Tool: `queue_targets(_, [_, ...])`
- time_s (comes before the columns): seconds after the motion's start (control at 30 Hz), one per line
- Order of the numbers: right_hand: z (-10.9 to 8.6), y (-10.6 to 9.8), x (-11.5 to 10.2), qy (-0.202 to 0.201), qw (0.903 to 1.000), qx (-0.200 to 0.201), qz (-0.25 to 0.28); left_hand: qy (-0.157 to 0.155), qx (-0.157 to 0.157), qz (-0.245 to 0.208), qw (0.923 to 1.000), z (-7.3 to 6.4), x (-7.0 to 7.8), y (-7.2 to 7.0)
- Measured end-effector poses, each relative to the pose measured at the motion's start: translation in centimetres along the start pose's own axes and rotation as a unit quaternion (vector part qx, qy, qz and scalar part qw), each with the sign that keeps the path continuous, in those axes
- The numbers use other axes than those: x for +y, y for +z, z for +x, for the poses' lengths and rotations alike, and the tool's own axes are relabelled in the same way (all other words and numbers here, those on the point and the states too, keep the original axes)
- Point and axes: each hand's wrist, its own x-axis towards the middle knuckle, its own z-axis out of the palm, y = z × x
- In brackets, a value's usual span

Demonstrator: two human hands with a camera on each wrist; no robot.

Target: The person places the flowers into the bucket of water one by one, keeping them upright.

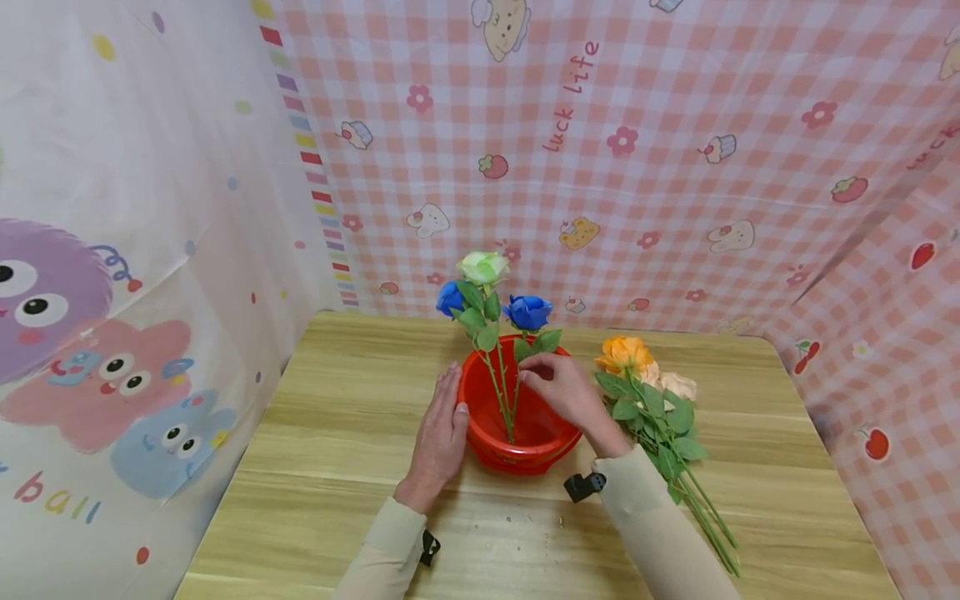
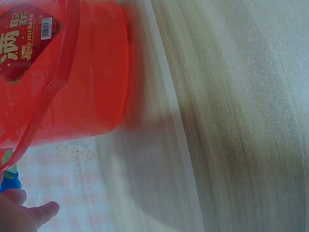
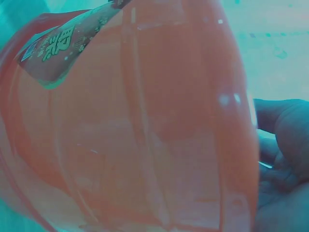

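From my distant station, I watch the right hand (image 1: 566,390), the nearer, pinch the blue rose (image 1: 529,312) at frame centre, its stem slanting down-left into the red bucket (image 1: 525,455), against whose left side the straight-fingered left hand (image 1: 441,429) rests.

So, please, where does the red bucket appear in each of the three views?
Head: the red bucket stands below centre, slightly right.
Left wrist: upper left, cut by the frame.
Right wrist: it fills most of the picture.
Shared landmark: its printed label, in both wrist views; I cannot make it out in the head view.
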Motion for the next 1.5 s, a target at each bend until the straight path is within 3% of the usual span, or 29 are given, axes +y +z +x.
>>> queue_targets(0.23, [-1.5,-0.7,0.6,-0.025,0.9960,0.070,0.049,0.007,0.006,0.006,0.9999,0.0,-0.1,0.1])
queue_targets(0.47, [-3.1,-1.8,1.1,-0.002,0.9860,0.128,0.107,0.016,0.013,0.005,0.9998,0.0,-0.1,0.1])
queue_targets(0.77, [-5.0,-3.5,2.9,0.029,0.9761,0.153,0.151,0.024,0.023,0.003,0.9994,0.0,0.0,0.1])
queue_targets(0.97, [-6.1,-4.4,4.4,0.002,0.9668,0.184,0.177,0.015,0.012,0.004,0.9998,-0.1,0.0,0.1])
queue_targets(1.13, [-7.0,-5.0,5.6,0.003,0.9627,0.209,0.172,0.012,0.009,0.005,0.9999,-0.1,0.0,0.2])
queue_targets(1.5, [-8.4,-6.4,8.0,-0.016,0.9357,0.244,0.255,-0.001,0.004,0.007,1.0000,-0.1,0.1,0.2])
